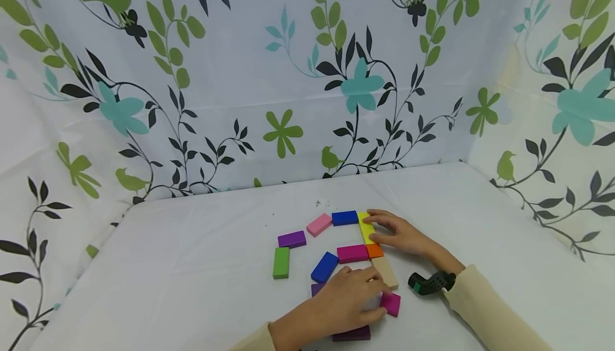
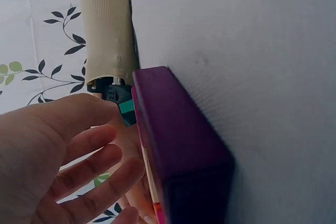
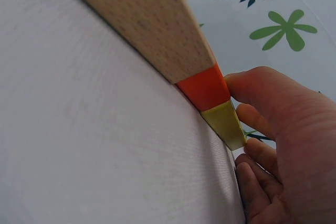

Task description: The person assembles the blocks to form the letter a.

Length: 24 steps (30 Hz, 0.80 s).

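Note:
My left hand [image 1: 349, 298] hovers low over the near blocks, thumb and index finger by a small magenta block [image 1: 391, 304]. In the left wrist view a gap shows between the thumb tip and that block; the fingers are loosely bent. Right of the group, my right hand [image 1: 402, 236] has its fingertips at the side of a yellow block [image 1: 365, 229]. The right wrist view shows its thumb along the edge of the orange block [image 3: 206, 88], beside the yellow one. A tan wooden block [image 1: 384, 272] lies between orange and magenta.
Blue [image 1: 345, 218], pink [image 1: 319, 225], purple [image 1: 292, 239] and green [image 1: 281, 263] blocks curve leftward. Inside lie a long magenta block [image 1: 353, 254] and another blue one [image 1: 324, 266]. A dark purple block [image 1: 352, 334] is nearest. A patterned cloth [image 1: 230, 84] hangs behind the white table [image 1: 192, 265].

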Tool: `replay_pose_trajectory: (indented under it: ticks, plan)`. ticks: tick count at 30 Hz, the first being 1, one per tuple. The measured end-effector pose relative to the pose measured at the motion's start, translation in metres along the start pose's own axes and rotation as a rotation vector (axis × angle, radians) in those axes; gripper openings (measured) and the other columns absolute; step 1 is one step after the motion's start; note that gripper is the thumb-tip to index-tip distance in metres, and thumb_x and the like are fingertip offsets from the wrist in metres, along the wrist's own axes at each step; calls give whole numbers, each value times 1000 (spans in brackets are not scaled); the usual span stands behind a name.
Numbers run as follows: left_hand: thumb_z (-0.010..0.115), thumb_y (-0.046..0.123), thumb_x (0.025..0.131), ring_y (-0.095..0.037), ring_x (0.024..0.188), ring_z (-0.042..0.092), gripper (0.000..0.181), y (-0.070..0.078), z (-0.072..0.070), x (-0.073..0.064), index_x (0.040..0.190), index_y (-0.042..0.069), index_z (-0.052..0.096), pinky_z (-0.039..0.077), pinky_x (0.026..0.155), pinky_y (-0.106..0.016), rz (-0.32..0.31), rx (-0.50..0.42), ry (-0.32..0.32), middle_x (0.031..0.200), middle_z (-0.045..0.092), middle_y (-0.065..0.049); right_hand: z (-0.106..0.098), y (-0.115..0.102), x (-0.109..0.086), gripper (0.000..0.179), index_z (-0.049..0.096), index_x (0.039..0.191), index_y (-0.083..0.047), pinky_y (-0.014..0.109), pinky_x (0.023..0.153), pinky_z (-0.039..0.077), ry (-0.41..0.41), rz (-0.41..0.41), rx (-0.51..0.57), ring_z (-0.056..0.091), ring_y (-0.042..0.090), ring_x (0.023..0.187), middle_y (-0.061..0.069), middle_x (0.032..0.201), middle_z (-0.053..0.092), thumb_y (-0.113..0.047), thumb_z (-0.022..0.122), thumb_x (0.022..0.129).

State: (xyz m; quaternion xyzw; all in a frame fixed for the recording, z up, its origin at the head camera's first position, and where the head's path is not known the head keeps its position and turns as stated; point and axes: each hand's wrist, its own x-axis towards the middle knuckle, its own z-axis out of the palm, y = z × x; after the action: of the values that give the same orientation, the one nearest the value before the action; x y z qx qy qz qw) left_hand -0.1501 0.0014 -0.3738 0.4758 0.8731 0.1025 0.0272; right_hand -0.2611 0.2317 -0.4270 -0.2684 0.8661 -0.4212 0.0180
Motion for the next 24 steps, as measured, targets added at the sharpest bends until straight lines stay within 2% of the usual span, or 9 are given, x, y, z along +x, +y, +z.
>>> replay_pose_trajectory:
  ticks: [5,10,16,24]
  plan:
    - [60,37,96,-1,113,54,29,-1,-4,-4,124,28,66,47,95,-32,-29,-20,3,119,60,11,-1,-3,-2,42,59,132,-8,64,104,33,4,8,9,39,46,134,20,150,39,-23,66,93]
    - [61,34,96,0,112,54,27,-3,-4,-9,121,27,66,46,96,-32,-50,-45,33,117,60,12,-3,-6,-3,41,59,132,-7,64,104,33,-3,0,9,39,46,134,21,150,39,-21,65,93]
    - [61,34,96,-1,112,54,25,-8,-4,-15,120,26,67,45,94,-28,-69,-61,67,116,61,13,-2,-7,-4,42,58,132,-7,63,104,33,-4,-4,18,38,47,134,22,150,38,-20,65,93]
    - [63,33,95,-3,107,55,23,-16,-4,-22,116,25,69,43,83,-21,-110,-52,103,111,62,11,0,-3,-2,42,59,132,-8,65,104,32,5,6,6,38,47,134,21,150,39,-22,65,93]
